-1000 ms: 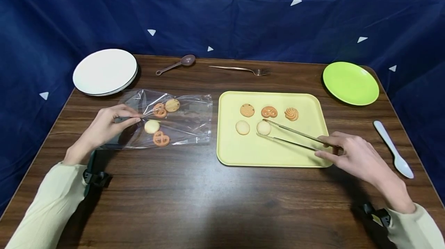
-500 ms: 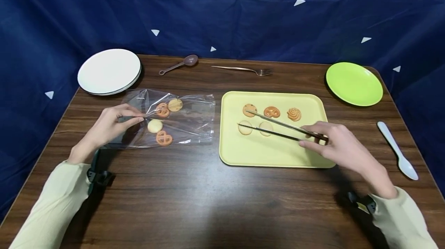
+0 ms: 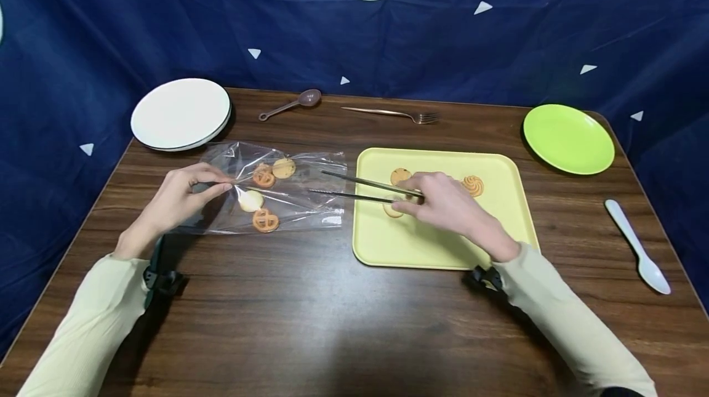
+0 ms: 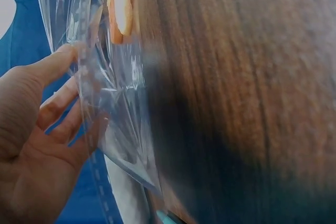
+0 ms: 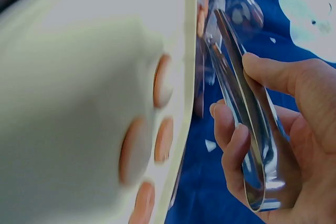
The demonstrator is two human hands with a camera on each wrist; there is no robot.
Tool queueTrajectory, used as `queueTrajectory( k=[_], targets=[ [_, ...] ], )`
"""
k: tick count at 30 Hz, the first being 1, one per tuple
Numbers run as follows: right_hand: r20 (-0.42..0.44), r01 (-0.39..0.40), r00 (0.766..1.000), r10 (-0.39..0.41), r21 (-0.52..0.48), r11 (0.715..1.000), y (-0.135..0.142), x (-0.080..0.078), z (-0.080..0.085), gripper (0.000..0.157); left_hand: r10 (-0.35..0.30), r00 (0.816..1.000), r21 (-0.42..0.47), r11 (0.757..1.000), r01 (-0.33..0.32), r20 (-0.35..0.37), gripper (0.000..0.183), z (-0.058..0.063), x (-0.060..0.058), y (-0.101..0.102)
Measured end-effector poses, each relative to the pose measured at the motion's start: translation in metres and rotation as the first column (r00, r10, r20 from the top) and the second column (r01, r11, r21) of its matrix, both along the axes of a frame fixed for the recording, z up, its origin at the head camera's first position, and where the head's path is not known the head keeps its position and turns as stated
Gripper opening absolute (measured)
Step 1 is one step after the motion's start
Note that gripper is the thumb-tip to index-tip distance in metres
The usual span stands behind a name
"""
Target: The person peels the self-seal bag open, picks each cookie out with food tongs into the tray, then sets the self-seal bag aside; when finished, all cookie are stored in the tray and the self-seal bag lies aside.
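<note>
My left hand [image 3: 185, 200] pinches the film of a clear plastic bag [image 3: 307, 215] between thumb and fingertips. Inside lie a chip cookie [image 3: 284, 168], a pale round cookie [image 3: 251, 200] and two pretzel-shaped cookies, one of them the front pretzel cookie [image 3: 266, 220]. Above the yellow tray [image 3: 382, 246], my right hand [image 3: 451, 206] grips metal tongs [image 5: 255, 148]. Their tips point left, slightly apart, overlapping the bag's right end in the head view with nothing between them. On the tray show a chip cookie [image 3: 400, 175], a pale cookie [image 3: 394, 209] and a swirl cookie [image 3: 473, 186]; my right hand hides others.
White plates [image 3: 180, 114] stand at the back left, a green plate [image 3: 568, 138] at the back right. A brown measuring spoon [image 3: 309, 98] and a fork [image 3: 388, 112] lie along the back edge. To the tray's right is a white spoon [image 3: 637, 246].
My right hand has swept left with the tongs, from over the cookies on the tray to the bag's right end; the tongs' arms have come closer together. The left hand keeps its hold.
</note>
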State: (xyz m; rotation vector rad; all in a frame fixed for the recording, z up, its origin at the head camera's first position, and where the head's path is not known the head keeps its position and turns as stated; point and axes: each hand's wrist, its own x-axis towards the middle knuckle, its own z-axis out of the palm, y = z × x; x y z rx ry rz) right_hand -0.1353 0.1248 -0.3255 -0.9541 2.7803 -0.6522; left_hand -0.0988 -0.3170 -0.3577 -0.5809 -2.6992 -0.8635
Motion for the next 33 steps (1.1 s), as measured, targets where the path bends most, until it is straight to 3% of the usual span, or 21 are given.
queueTrajectory(
  k=[5,12,25,33],
  targets=[
    [0.081,0.014,0.997,-0.015,0.005,1.0,-0.033,-0.009,-0.004,0.041,-0.002,1.0,0.012,1.0,0.002,-0.024,0.014,0.0,-0.001,0.0],
    [0.087,0.027,0.996,-0.03,0.034,0.999,-0.06,-0.019,-0.007,0.037,0.012,1.0,0.021,1.0,-0.012,-0.017,0.013,0.0,-0.002,0.001],
    [0.073,0.029,0.997,-0.035,0.079,0.996,-0.08,-0.021,-0.005,0.045,0.02,1.0,0.017,1.0,-0.019,-0.017,0.012,0.001,0.001,0.0],
    [0.022,0.009,1.0,-0.01,0.032,0.999,-0.071,-0.016,-0.007,0.033,0.011,1.0,0.027,1.0,-0.011,-0.007,0.01,0.001,0.0,-0.002]
  ],
)
